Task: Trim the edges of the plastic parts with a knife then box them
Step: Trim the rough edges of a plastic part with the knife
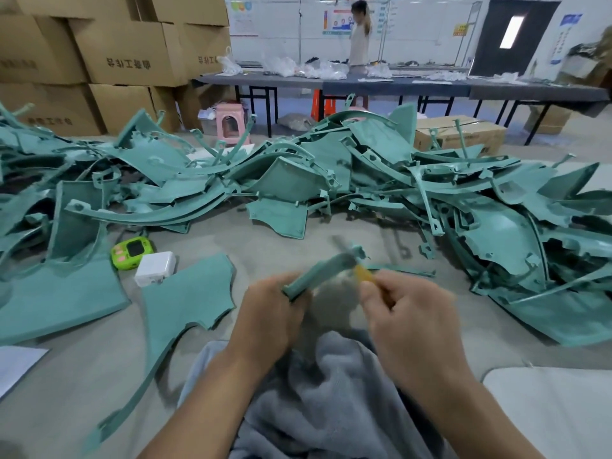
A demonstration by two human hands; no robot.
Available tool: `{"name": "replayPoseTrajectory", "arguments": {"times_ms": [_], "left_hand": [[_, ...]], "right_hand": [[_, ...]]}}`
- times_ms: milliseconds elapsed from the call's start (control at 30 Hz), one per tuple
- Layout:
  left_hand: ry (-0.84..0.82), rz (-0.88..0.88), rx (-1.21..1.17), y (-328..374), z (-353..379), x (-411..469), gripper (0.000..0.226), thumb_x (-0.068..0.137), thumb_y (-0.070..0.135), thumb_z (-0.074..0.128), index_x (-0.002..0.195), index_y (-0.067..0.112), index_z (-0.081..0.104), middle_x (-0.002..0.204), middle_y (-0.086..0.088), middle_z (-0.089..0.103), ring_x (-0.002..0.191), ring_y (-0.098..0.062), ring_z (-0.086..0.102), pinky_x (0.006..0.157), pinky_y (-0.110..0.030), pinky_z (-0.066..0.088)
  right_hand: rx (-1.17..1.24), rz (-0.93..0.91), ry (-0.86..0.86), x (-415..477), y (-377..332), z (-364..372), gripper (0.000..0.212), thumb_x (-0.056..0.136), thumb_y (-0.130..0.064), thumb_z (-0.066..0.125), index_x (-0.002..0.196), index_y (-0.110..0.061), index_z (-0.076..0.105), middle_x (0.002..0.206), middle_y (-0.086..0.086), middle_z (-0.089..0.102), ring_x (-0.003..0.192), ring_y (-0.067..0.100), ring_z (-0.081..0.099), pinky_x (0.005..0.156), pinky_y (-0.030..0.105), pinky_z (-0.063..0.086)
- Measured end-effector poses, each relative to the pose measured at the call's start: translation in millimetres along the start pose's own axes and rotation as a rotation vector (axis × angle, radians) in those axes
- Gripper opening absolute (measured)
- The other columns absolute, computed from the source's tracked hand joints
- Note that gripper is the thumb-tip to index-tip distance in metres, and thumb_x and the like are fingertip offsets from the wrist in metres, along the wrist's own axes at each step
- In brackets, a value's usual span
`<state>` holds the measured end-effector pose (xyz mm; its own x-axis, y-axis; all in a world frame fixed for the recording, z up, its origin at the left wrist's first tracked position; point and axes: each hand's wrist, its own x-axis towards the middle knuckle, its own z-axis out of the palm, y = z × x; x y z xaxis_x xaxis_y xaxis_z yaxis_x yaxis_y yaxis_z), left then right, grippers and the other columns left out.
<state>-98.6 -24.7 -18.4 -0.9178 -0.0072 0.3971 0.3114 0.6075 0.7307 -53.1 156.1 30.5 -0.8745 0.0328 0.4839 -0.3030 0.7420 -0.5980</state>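
My left hand grips the near end of a narrow teal plastic part, which slants up to the right above a grey cloth on my lap. My right hand holds a knife with a yellow handle; its blurred blade lies against the far end of the part. A flat teal panel lies on the floor to the left of my hands. A big heap of teal plastic parts stretches across the floor in front of me.
A green gadget and a white charger lie on the floor at the left. Stacked cardboard boxes stand at the back left, another cardboard box behind the heap. A person stands by long tables.
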Motion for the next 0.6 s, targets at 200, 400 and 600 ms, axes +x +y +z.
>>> {"name": "replayPoseTrajectory", "arguments": {"times_ms": [200,400,600], "left_hand": [[0.057,0.123,0.041,-0.8,-2.9,-1.0,0.028,0.086,0.006,0.069,0.101,0.029,0.073,0.073,0.007,0.071,0.058,-0.006,0.055,0.057,-0.007,0.036],[0.007,0.028,0.051,-3.1,-5.2,-0.6,0.026,0.09,0.016,0.067,0.086,0.042,0.066,0.069,0.023,0.063,0.059,0.003,0.054,0.053,-0.011,0.04],[-0.005,0.015,0.041,-4.0,-4.3,1.8,0.013,0.089,0.027,0.062,0.095,0.03,0.074,0.067,0.014,0.069,0.064,-0.007,0.064,0.059,-0.023,0.051]], "right_hand": [[0.207,-0.139,-0.087,-11.8,-15.3,-6.0,0.036,0.09,-0.035,0.059,0.061,-0.021,0.044,0.052,-0.008,0.04,0.048,0.008,0.035,0.046,0.021,0.026],[0.151,-0.03,-0.114,-4.3,-5.9,-9.1,0.039,0.093,-0.021,0.067,0.06,-0.016,0.047,0.047,-0.004,0.04,0.045,0.009,0.035,0.045,0.025,0.027],[0.247,-0.147,-0.181,-14.1,-13.1,-6.1,0.039,0.092,-0.029,0.063,0.059,-0.023,0.044,0.048,-0.008,0.038,0.044,0.006,0.033,0.044,0.017,0.025]]}}
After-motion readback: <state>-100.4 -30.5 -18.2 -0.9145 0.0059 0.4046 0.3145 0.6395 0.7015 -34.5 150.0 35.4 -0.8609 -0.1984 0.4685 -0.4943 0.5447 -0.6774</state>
